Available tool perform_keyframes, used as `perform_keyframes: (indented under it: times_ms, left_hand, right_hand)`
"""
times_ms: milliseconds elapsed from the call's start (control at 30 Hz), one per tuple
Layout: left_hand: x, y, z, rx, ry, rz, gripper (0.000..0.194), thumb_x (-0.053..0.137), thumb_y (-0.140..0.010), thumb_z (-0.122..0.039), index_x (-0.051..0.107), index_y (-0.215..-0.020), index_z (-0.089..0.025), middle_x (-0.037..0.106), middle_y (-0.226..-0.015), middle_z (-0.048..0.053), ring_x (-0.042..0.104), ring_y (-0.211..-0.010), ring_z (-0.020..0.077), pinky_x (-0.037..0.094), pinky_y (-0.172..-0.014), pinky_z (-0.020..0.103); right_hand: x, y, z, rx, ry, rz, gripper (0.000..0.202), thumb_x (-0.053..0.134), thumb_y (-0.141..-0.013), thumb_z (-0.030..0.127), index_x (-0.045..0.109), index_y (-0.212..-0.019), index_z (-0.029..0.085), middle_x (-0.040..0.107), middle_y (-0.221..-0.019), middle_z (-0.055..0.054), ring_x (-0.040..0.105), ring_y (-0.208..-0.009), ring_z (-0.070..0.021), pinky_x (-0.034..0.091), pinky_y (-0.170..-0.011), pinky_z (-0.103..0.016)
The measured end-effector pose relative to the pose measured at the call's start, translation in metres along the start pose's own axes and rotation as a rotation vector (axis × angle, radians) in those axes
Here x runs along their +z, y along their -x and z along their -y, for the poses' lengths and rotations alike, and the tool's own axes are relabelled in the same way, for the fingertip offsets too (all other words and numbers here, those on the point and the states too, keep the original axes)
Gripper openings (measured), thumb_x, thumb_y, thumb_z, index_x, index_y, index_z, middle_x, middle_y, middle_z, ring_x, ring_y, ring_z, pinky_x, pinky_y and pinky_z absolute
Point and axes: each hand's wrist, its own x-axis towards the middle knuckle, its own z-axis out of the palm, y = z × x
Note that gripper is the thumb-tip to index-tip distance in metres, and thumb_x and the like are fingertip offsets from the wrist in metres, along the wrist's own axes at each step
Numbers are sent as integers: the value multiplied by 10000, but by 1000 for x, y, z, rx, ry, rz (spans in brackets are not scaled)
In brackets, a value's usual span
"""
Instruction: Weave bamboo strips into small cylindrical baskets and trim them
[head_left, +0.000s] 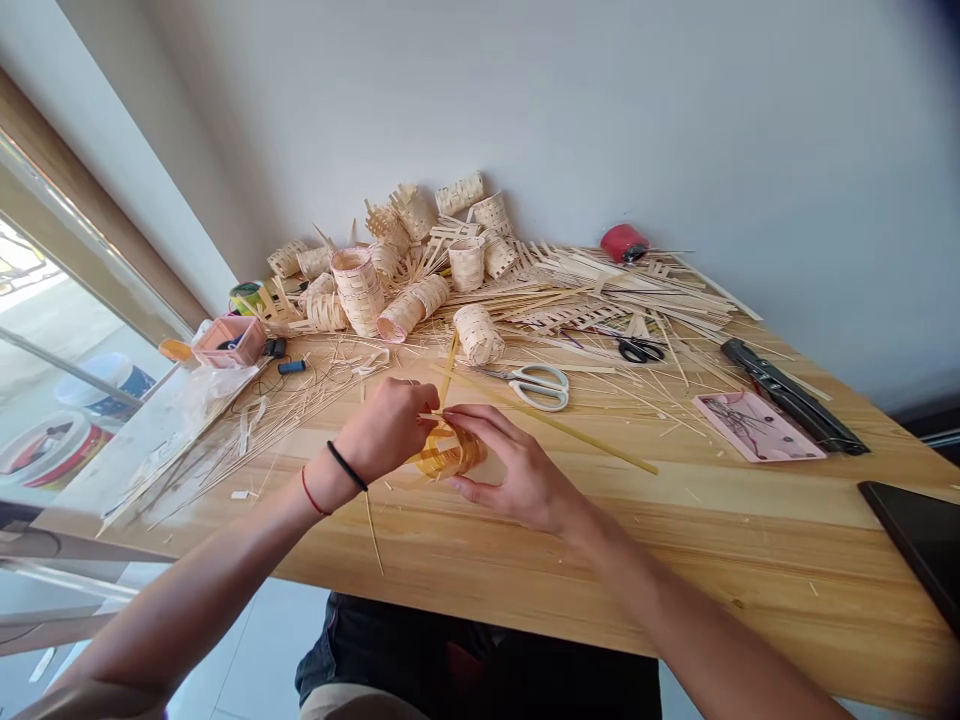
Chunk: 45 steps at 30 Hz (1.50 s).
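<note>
Half-woven little basket of yellowish bamboo strips sits on the wooden desk close to the near edge, about midway along it, and you've got both hands on it. Your left hand is closed, pinching a strip end at the basket's top, while your right hand is curled around the far side, fingers gripping the rim to steady it. Looks to me like you're mid-weave, tucking a strip into the wall. A long thin bamboo strip runs out from the basket toward the right edge. I'd guess the next bit needs a firm hold from the right hand while the left threads the end over and under without kinking it. White-handled scissors lie just beyond, and the pile of finished pale woven baskets sits at the far edge.
</note>
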Motion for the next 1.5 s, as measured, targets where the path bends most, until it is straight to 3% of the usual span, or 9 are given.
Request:
perform_keyframes:
  times_ms: [100,267,500,633,733,867,1067,1233,1500]
  left_hand:
    - [1,-3,-2,-7,-88,10,195,677,-805,-16,779,-753,-175,826,-773,89,776,-739,248,573,-736,340]
    - [1,-1,-10,-6,-180,-7,228,636,-839,-39,815,-797,-173,826,-800,99,759,-753,245,530,-708,330]
    - [-7,-3,-13,-20,-242,3,242,625,-862,-10,790,-772,-162,797,-762,85,743,-747,230,546,-727,339]
    - [-18,1,-11,-83,-258,46,86,699,-987,-145,781,-1014,-148,797,-918,50,758,-842,199,621,-823,362]
    - [-26,8,-12,-161,-278,47,269,697,-1050,-356,712,-1247,-174,753,-1230,89,751,-1028,221,652,-912,432]
    - [-31,18,-16,-287,-295,-1,345,692,-1051,-371,675,-1346,-194,698,-1378,117,724,-1152,263,639,-977,480]
    - [-21,21,-22,-431,-269,-68,374,703,-1044,-372,663,-1366,-187,692,-1387,120,721,-1168,273,637,-982,493]
    - [-8,10,-18,-492,-192,-105,378,707,-1040,-370,663,-1369,-189,689,-1394,120,720,-1172,275,637,-979,491]
    - [-2,8,-5,-403,85,-50,333,713,-1033,-401,714,-1259,-156,747,-1254,87,751,-1052,255,657,-889,431]
  right_hand:
    - [2,-2,-1,-16,-19,-10,667,831,-903,262,572,-1518,256,642,-1449,-153,655,-1355,-335,575,-1172,-529]
    - [1,-5,-4,-33,-48,-34,657,832,-893,240,586,-1502,249,646,-1449,-153,652,-1357,-325,559,-1182,-533]
    - [2,-12,-7,-76,-80,-71,609,860,-920,349,613,-1469,264,669,-1455,-135,663,-1362,-315,552,-1185,-512]
    - [4,-17,-12,-85,-83,-147,509,862,-918,457,663,-1328,232,717,-1284,-136,710,-1223,-321,598,-1088,-521]
    - [4,-21,-13,-87,-87,-197,373,828,-939,499,697,-1162,230,729,-1156,-116,717,-1121,-312,614,-1022,-518]
    - [5,-24,-13,-77,-110,-215,234,707,-1025,455,704,-1061,224,745,-1020,-91,737,-952,-268,653,-889,-460]
    - [16,-21,-17,-60,-133,-174,322,701,-992,382,675,-1272,227,752,-1094,-91,758,-913,-240,687,-810,-413]
    - [20,-16,-20,-31,-72,-160,561,770,-930,363,594,-1455,269,661,-1309,-134,724,-1058,-298,678,-907,-513]
    - [7,-13,-27,27,-12,-187,604,762,-982,365,548,-1544,313,579,-1408,-146,676,-1246,-358,623,-1053,-598]
